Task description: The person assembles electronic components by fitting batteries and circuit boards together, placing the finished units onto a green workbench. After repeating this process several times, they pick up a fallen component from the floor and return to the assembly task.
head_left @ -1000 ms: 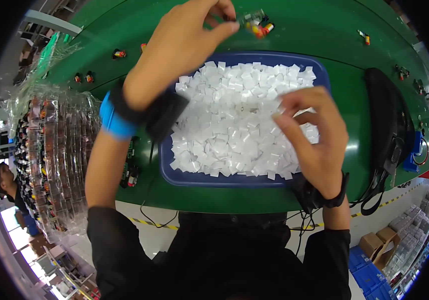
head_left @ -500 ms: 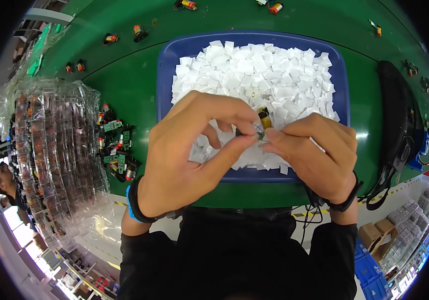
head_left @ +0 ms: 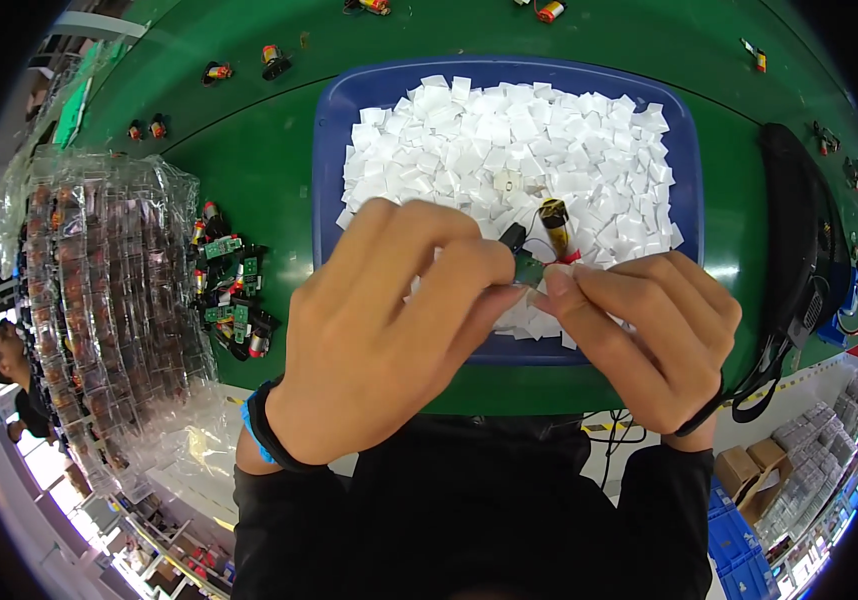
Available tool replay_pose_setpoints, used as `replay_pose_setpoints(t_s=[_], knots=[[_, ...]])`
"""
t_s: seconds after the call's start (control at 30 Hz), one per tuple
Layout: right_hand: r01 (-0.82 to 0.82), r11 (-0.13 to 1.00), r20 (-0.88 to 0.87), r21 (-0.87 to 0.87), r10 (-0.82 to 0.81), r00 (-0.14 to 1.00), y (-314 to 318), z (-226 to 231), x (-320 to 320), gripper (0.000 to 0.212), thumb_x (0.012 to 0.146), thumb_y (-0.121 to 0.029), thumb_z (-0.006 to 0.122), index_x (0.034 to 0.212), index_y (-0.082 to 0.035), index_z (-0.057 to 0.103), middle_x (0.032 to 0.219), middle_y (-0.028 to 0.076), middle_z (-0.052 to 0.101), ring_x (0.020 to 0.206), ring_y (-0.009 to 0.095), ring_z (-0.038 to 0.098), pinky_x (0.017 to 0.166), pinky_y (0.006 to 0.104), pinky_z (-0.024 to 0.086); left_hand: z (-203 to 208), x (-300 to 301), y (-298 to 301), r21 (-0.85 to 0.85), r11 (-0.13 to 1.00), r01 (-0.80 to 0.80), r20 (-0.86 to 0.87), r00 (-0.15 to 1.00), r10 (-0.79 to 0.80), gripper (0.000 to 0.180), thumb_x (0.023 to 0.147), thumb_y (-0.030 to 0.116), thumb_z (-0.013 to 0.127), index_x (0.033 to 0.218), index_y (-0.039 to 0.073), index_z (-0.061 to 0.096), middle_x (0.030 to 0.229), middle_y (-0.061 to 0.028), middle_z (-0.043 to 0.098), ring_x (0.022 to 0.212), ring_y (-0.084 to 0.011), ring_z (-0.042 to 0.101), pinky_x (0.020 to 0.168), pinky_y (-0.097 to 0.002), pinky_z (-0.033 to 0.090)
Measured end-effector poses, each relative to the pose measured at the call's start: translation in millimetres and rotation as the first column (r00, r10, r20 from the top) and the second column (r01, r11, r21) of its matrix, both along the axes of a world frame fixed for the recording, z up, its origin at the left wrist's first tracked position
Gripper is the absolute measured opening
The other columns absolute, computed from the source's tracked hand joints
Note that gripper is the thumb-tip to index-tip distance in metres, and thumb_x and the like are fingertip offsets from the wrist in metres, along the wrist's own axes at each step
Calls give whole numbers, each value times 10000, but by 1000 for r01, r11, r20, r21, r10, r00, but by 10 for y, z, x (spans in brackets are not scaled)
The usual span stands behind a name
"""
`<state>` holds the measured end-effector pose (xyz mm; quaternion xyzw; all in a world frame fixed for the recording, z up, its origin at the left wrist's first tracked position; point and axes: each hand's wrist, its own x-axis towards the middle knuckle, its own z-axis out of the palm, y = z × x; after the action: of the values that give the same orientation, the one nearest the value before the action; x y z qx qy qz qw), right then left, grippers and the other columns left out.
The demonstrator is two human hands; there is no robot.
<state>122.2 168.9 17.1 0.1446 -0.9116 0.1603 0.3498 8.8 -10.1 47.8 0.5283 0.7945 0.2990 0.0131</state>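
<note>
My left hand (head_left: 389, 310) and my right hand (head_left: 649, 330) meet over the front of a blue tray (head_left: 329, 165) heaped with small white square pieces (head_left: 509, 130). Between the fingertips shows a small green circuit board (head_left: 529, 267), pinched at its edge by my right thumb and fingers. A yellow cylindrical battery cell (head_left: 554, 228) with a dark end stands out beyond the board, joined by thin wires. Beside it juts a small black part (head_left: 514, 237). My left thumb and forefinger are pressed together at the board's near side; what they grip is hidden.
Left of the tray lies a pile of circuit boards with cells (head_left: 234, 285), beside stacked clear plastic trays (head_left: 109, 310). Several loose cells (head_left: 274, 60) are spread over the green table (head_left: 269, 130). A black case (head_left: 794, 220) lies on the right. Another person (head_left: 14, 355) is at far left.
The cell has swung up and stands clearer beyond my fingers, with the green board and black part now showing. My left hand has turned over more; its fingers have curled in.
</note>
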Motion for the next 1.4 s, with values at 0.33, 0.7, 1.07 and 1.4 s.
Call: replay_pose_setpoints(t_s=[0.33,0.7,1.07,1.4], knots=[[-18,997,-55,71,22,998,-5,53,42,302,596,-26,814,872,51,721,793,130,663,561,176,586,454,245,425,61,-10,-25,44,997,63,-36,997,-62,309,620,-37,820,886,66,702,906,-67,556,751,-198,549,567,-288,419],[-68,998,-88,19,69,994,2,55,19,311,607,-40,836,886,44,726,811,135,669,535,174,574,426,236,428,-22,-44,-194,140,963,230,238,936,-258,270,745,70,802,964,29,650,872,-47,569,709,-184,541,549,-276,431],[-44,915,241,-400,151,959,106,97,-29,303,686,-32,838,942,27,687,883,122,662,711,180,651,592,228,525,-164,-201,43,45,998,-52,979,200,-33,402,879,50,717,1180,23,451,935,-47,601,826,-98,589,556,-224,518],[339,698,483,-631,11,875,63,45,-73,196,752,55,765,902,8,649,951,92,636,773,126,628,605,221,516,-253,-134,97,99,990,-96,877,479,-42,466,807,-3,768,1182,30,493,946,-40,606,821,-70,577,571,-181,474]])
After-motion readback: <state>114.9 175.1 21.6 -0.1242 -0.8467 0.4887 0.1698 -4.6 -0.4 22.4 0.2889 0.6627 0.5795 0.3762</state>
